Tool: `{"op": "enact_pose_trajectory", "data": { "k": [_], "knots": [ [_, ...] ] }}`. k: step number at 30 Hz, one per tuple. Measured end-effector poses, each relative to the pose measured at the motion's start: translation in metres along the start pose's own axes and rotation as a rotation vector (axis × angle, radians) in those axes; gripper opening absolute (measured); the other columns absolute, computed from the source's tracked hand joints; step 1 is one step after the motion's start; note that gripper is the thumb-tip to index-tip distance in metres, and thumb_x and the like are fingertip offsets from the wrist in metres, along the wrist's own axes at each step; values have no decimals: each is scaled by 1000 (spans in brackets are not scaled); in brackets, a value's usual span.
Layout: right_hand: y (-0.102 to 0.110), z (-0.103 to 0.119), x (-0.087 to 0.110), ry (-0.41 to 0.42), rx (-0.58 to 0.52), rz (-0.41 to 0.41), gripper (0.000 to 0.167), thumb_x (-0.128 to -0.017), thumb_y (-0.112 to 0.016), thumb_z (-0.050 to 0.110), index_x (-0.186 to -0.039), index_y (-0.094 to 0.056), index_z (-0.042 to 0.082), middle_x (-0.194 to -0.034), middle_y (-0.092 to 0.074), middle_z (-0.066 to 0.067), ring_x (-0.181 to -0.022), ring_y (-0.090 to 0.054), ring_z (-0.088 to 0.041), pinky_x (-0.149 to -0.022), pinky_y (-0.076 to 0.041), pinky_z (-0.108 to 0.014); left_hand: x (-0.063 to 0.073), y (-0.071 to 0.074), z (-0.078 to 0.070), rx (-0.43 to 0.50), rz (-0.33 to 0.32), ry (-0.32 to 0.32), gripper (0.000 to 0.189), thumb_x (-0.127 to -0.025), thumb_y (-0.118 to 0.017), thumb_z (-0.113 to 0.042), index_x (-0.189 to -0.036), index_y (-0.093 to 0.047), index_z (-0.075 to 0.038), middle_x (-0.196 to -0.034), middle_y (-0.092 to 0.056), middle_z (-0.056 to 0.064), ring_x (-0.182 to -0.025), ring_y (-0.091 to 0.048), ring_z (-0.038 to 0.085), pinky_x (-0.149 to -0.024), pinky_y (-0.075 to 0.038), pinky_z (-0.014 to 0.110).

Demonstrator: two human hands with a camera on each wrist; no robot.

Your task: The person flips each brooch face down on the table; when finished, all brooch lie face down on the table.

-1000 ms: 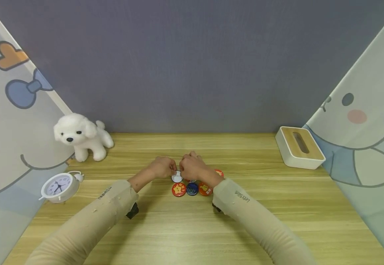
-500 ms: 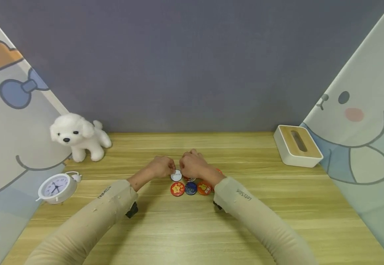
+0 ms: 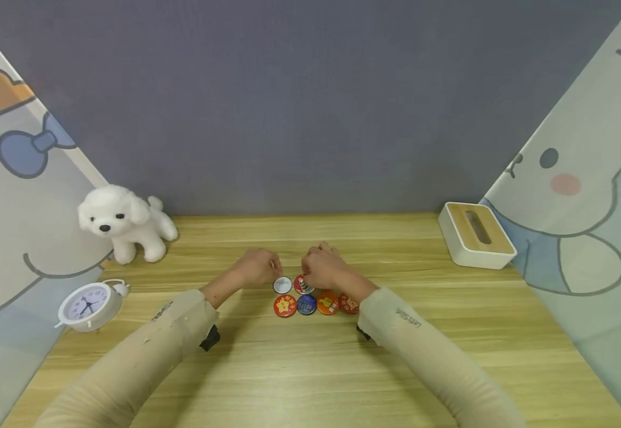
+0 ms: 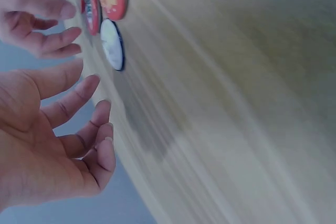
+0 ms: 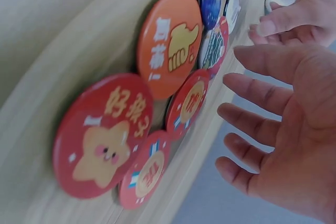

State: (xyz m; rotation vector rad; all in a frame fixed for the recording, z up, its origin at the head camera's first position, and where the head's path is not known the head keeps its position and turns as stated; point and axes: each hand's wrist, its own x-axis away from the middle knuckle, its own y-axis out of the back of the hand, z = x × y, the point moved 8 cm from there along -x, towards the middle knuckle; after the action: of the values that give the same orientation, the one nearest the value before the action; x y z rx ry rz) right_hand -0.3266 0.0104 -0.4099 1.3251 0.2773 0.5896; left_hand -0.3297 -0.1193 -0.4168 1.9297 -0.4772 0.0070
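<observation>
Round pin badges lie in two rows on the wooden table. In the head view a white badge [image 3: 282, 285] and a red badge with a green picture [image 3: 302, 285] are in the back row. The front row shows a red star badge [image 3: 285, 305], a blue badge [image 3: 306, 304], an orange thumbs-up badge [image 3: 328, 303] and another red badge [image 3: 349, 304]. My left hand [image 3: 257, 267] hovers beside the white badge, fingers loosely bent around nothing. My right hand [image 3: 323, 267] is over the back row, hiding part of it; in the right wrist view its relaxed fingers [image 5: 252, 124] hold nothing.
A white plush dog [image 3: 125, 220] and a white alarm clock [image 3: 90, 305] stand on the left of the table [image 3: 284, 374]. A white tissue box with a wooden top [image 3: 476, 235] sits at the back right. A grey panel [image 3: 310, 107] rises behind the table.
My right hand has shifted right, uncovering the red badge with the green picture. My left hand has drawn slightly away from the white badge. The head view has shifted a little.
</observation>
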Motion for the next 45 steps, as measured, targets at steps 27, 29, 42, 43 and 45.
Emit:
{"op": "enact_pose_trajectory", "data": {
  "k": [27, 29, 42, 43, 45],
  "knots": [
    [-11, -12, 4, -41, 40, 94, 25, -88, -75, 33, -109, -73, 20, -121, -61, -1, -113, -43, -23, -100, -38, -47, -10, -17, -33, -144, 62, -75, 23, -90, -74, -34, -101, -74, -14, -104, -74, 5, -119, -59, 36, -113, -33, 53],
    [-12, -11, 4, -41, 47, 99, 25, -89, -75, 33, -110, -72, 20, -121, -61, -1, -112, -43, -23, -101, -38, -48, -10, -18, -34, -158, 65, -74, 23, -89, -75, -34, -100, -74, -14, -105, -74, 5, -116, -59, 35, -111, -35, 52],
    [-14, -7, 1, -35, 56, 120, 8, -89, -72, 25, -95, -71, 20, -115, -60, -1, -103, -41, -21, -97, -37, -46, -13, -24, -37, -204, 60, -52, 22, -85, -79, -34, -96, -74, -15, -100, -72, 0, -104, -58, 27, -99, -39, 43],
    [-14, -7, 1, -35, 55, 121, 6, -89, -71, 25, -93, -71, 20, -114, -61, -1, -103, -41, -21, -98, -37, -47, -13, -24, -37, -206, 59, -53, 22, -85, -79, -33, -96, -74, -15, -99, -72, 0, -103, -59, 27, -98, -40, 43],
    [-14, -6, 1, -34, 45, 122, 4, -89, -71, 23, -91, -70, 19, -115, -61, -1, -103, -41, -22, -100, -37, -49, -13, -24, -38, -213, 59, -55, 22, -85, -79, -33, -96, -74, -14, -99, -73, 1, -101, -59, 26, -97, -40, 42]
  ]
}}
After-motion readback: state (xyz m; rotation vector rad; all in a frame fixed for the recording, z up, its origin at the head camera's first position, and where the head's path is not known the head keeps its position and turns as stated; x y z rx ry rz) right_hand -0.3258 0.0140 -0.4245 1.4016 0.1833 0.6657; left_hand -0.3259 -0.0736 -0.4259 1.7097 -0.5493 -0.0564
